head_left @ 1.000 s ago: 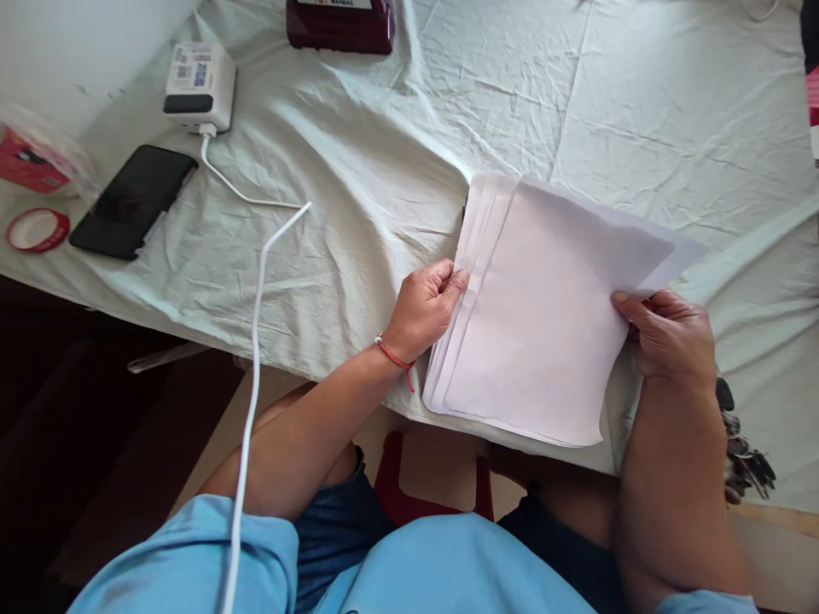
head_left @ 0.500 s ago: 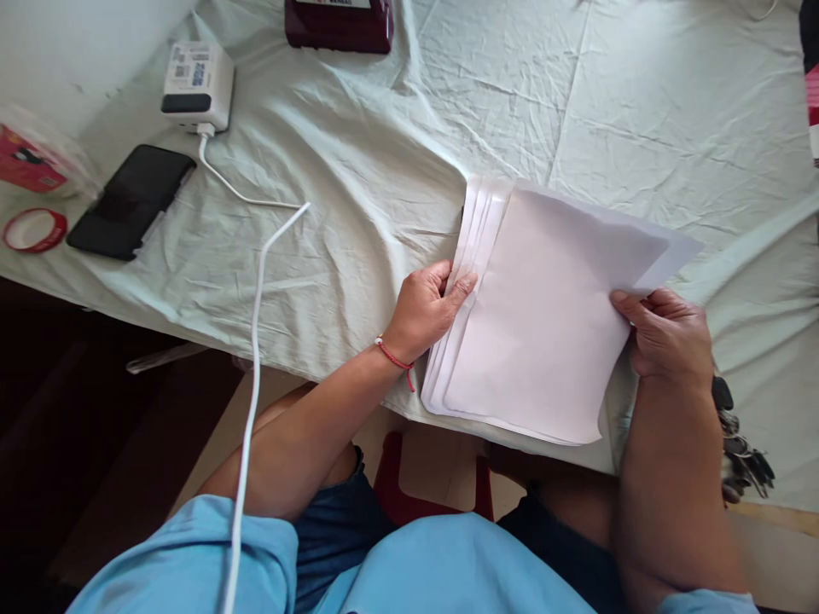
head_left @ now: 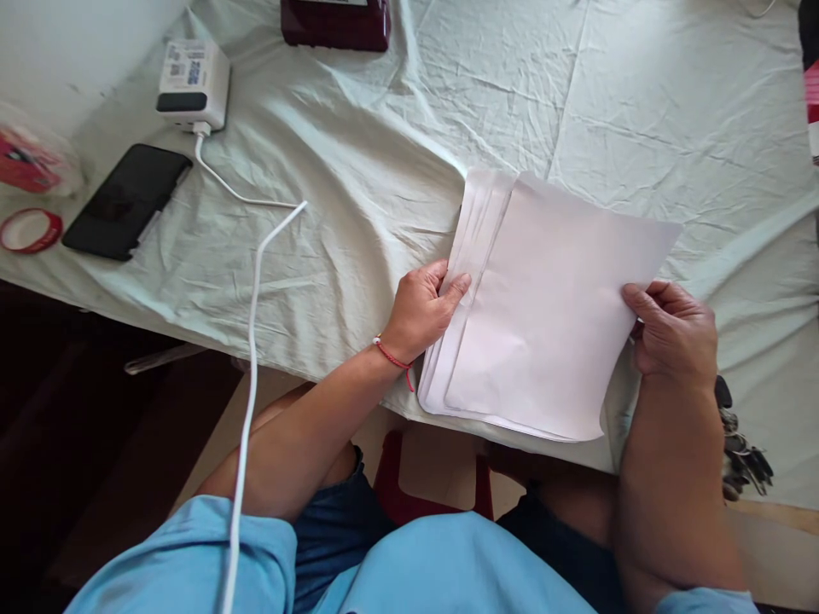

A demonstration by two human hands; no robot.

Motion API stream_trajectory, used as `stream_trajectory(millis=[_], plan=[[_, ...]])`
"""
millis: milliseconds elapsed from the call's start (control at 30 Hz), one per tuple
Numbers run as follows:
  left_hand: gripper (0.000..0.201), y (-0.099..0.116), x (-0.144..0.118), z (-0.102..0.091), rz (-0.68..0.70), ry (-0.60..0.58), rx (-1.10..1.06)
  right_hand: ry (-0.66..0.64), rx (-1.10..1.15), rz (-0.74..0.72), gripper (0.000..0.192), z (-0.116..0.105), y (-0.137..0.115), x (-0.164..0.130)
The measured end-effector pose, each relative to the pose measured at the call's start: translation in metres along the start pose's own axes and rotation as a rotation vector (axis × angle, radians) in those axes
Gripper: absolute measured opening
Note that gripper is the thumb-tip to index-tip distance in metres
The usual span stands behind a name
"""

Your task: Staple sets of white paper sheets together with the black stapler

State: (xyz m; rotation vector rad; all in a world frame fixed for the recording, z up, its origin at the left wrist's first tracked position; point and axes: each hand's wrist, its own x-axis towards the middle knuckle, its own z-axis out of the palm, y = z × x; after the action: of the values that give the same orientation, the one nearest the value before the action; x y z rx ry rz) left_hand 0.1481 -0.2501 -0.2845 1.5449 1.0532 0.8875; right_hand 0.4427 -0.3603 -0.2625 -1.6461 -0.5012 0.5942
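Observation:
A stack of white paper sheets (head_left: 531, 324) lies at the front edge of the cloth-covered table, its left edges fanned out in steps. My left hand (head_left: 423, 309) grips that left edge, thumb on top and the other fingers hidden underneath. A red cord bracelet (head_left: 393, 351) circles the left wrist. At the right edge of the sheets, my right hand (head_left: 671, 328) pinches paper between thumb and fingers. The top sheet's upper right corner stands out past the thumb. How many sheets the right hand holds cannot be seen.
Left on the tablecloth (head_left: 358, 170) are a black phone (head_left: 128, 200), a red ring-shaped band (head_left: 31, 230) and a white box-like device (head_left: 194, 83) with a white cable (head_left: 252, 341). A dark red container (head_left: 336, 24) stands at the back. Keys (head_left: 742, 452) lie beside my right forearm.
My right hand has shifted slightly right. The top sheet's upper right corner looks different: the shaded overlap with a sheet beyond it no longer shows. My left hand keeps its grip.

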Motion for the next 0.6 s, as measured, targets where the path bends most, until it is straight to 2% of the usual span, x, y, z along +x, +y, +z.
stream_trajectory(millis=[300,467,600], plan=[[0.026,0.004,-0.002,0.0,-0.007,-0.016,0.008,-0.011,0.114,0.003,0.045,0.013,-0.003,-0.009],[0.03,0.008,-0.003,-0.001,-0.008,-0.026,0.073,-0.005,0.109,0.033,0.05,0.015,-0.006,-0.012],[0.031,0.009,-0.003,0.0,-0.005,-0.034,0.044,-0.007,0.086,0.059,0.052,0.015,-0.009,-0.014]])
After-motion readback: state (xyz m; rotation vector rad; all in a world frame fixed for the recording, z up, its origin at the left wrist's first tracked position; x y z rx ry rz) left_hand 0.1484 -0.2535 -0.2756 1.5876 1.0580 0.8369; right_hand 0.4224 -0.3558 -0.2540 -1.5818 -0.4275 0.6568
